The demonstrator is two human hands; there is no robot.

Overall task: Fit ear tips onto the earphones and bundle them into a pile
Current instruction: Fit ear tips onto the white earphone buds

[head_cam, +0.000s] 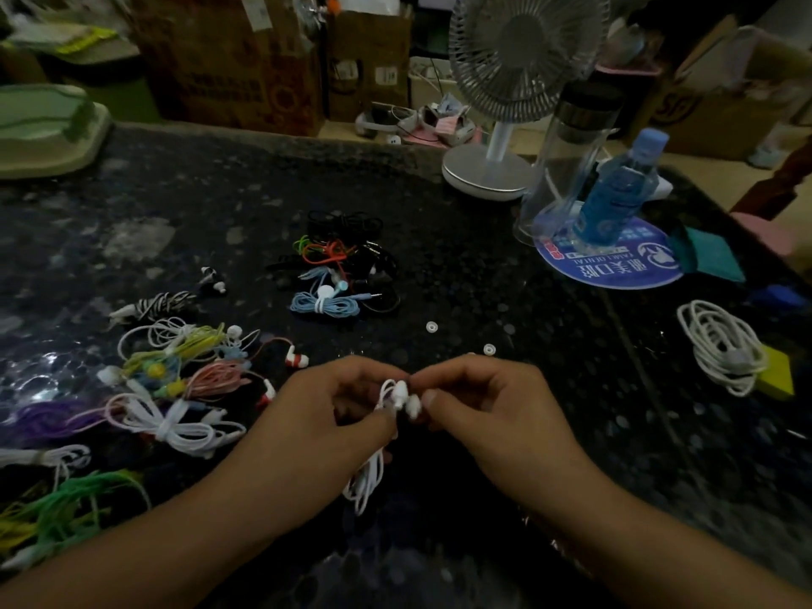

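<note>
A: Over the dark speckled tabletop (439,239), the left hand (316,415) and right hand (492,410) meet mid-air, each grip pinching the white earphones (402,395), cord dangling below toward the person.

B: Risks, biggest first?

A: The hanging cord could snag the loose tangle of earphones (175,380) at left and drag it, likely muddling it with the bundled pile (338,274) beyond.

B: And smaller?

A: The two spare ear tips (489,349) lie just past the knuckles; a brush could roll them off. Whether the right hand pinches a tip is unclear; if so, it could pop free.
</note>
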